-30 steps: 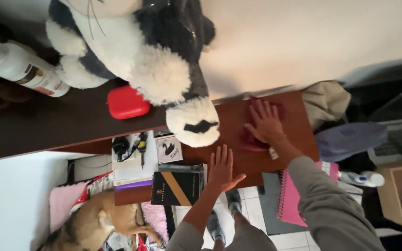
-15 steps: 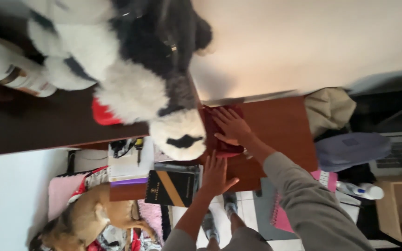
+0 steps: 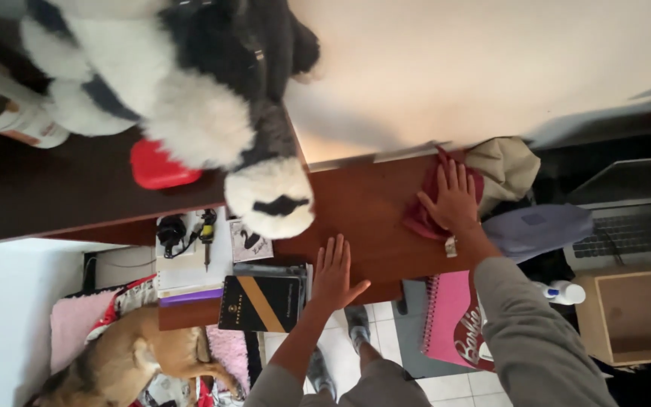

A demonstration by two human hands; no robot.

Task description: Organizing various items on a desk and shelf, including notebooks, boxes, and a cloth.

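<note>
Red cloth (image 3: 427, 215) lies under your flat, open right hand (image 3: 455, 202) at the shelf's (image 3: 371, 211) end, touching the beige bundle (image 3: 505, 167). Wipe farther and you may nudge that bundle off; your left hand (image 3: 334, 275) rests open, gripping nothing.

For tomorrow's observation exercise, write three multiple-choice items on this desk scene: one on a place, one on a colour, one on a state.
1. Where does the cloth lie?
A. on the floor
B. on the brown desk top, under the right hand
C. on the laptop

2. What colour is the small case beside the plush toy?
A. red
B. green
C. yellow

3. How is the left hand placed?
A. closed in a fist
B. holding a bottle
C. flat and open on the desk edge

Key: 1 B, the right hand presses the dark red cloth onto the wood; 2 A, the case is bright red; 3 C, the fingers are spread and hold nothing.
</note>
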